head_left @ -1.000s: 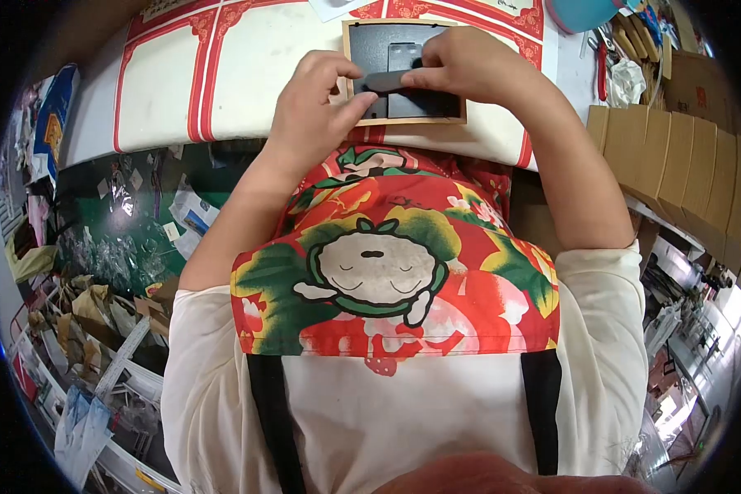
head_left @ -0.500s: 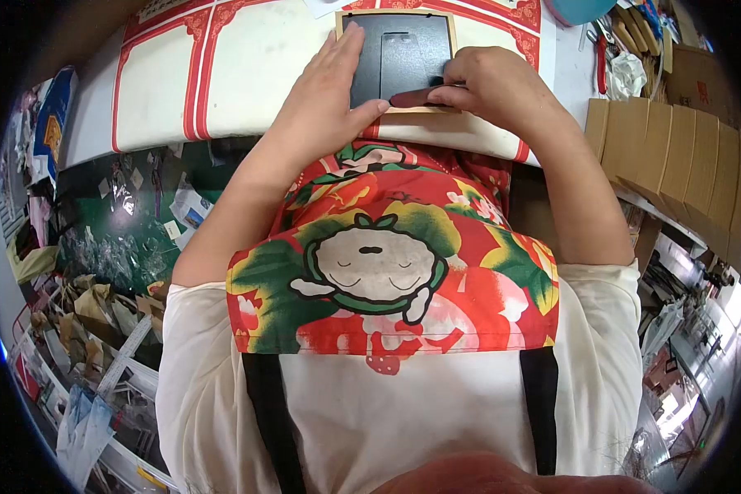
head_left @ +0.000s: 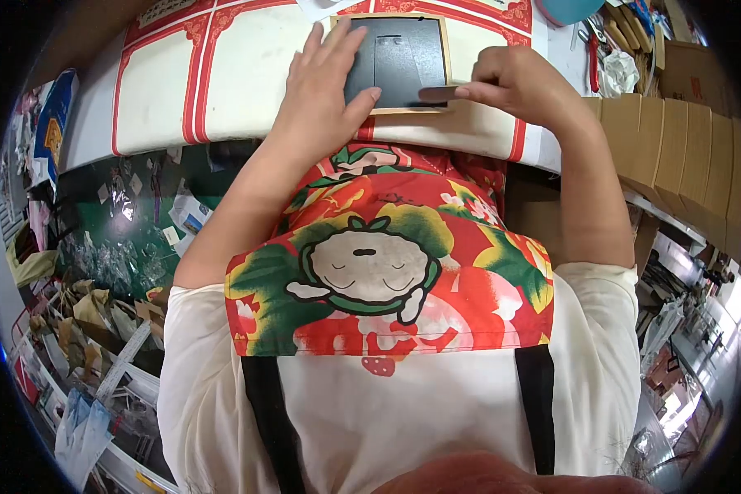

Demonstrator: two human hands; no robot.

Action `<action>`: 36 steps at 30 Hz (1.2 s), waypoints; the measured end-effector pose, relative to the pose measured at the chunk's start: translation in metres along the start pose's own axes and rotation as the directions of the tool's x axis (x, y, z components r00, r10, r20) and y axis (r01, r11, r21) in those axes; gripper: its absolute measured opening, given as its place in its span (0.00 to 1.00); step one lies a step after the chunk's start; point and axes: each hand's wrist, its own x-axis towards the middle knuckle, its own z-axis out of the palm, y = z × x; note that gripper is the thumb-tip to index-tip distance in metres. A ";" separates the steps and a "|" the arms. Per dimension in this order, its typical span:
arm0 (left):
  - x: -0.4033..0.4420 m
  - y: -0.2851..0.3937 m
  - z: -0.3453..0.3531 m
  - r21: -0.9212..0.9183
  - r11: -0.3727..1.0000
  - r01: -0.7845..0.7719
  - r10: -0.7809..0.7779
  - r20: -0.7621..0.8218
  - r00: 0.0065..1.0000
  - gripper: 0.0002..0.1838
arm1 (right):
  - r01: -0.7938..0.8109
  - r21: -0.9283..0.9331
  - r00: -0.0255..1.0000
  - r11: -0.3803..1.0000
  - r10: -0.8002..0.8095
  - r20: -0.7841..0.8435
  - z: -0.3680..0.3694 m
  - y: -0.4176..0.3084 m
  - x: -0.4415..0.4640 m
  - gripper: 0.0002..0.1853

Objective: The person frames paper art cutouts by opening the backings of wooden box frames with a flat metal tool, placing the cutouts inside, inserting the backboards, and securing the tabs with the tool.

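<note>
A picture frame (head_left: 399, 59) lies back side up on the table, with a black backing board, a stand flap and a light wooden edge. My left hand (head_left: 323, 86) rests on its left side, fingers spread and thumb near the lower edge. My right hand (head_left: 506, 81) is at the frame's lower right corner, closed on a thin, flat, dark brown tool (head_left: 438, 94) whose exact kind I cannot make out. The tool lies over the lower right part of the backing board, its tip pointing left.
A cream mat with red borders (head_left: 247, 78) covers the table. Red-handled pliers (head_left: 593, 62), a plastic bag (head_left: 617, 74) and a teal container (head_left: 570, 8) are at the right. Cardboard boxes (head_left: 675, 140) stand beyond, and a blue box (head_left: 53, 123) at the far left.
My right hand has moved right, drawing the flat tool away from the frame's lower middle toward its right corner. The frame and my left hand have shifted slightly left.
</note>
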 end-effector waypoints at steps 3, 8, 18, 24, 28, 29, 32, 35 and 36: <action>0.008 0.013 -0.006 -0.075 0.973 -0.219 0.221 0.018 0.975 0.37 | 0.024 -0.014 1.000 1.000 -0.023 0.021 0.003 0.009 -0.010 0.18; 0.012 0.028 0.015 -0.101 0.961 -0.257 0.272 0.181 0.945 0.32 | -0.081 -0.033 0.994 0.996 0.083 0.077 0.009 0.012 -0.005 0.22; 0.011 0.029 0.017 -0.034 0.969 -0.245 0.247 0.220 0.944 0.31 | -0.319 -0.099 0.888 0.942 0.334 0.316 -0.010 -0.001 0.022 0.26; 0.017 0.023 0.006 -0.140 0.958 -0.249 0.266 0.121 0.956 0.33 | -0.255 0.269 0.966 0.929 0.256 0.035 -0.011 0.029 0.012 0.20; 0.030 0.016 0.010 -0.027 0.976 -0.218 0.220 0.120 0.968 0.32 | -0.208 0.000 0.924 0.978 0.197 -0.329 0.002 0.030 0.016 0.13; 0.029 0.016 0.013 0.004 0.976 -0.219 0.217 0.137 0.967 0.31 | -0.148 -0.141 0.914 0.979 0.081 -0.398 0.011 0.035 0.018 0.13; 0.030 0.015 0.017 0.076 0.971 -0.226 0.210 0.173 0.962 0.29 | -0.183 -0.293 0.907 0.938 0.046 -0.419 0.014 0.022 0.024 0.15; 0.028 0.014 0.019 0.103 0.967 -0.233 0.212 0.178 0.961 0.27 | -0.203 -0.354 0.936 0.913 0.074 -0.345 0.014 0.013 0.024 0.16; 0.028 0.016 0.019 0.110 0.967 -0.231 0.210 0.176 0.962 0.27 | -0.187 -0.383 0.947 0.905 0.062 -0.316 0.014 0.011 0.024 0.16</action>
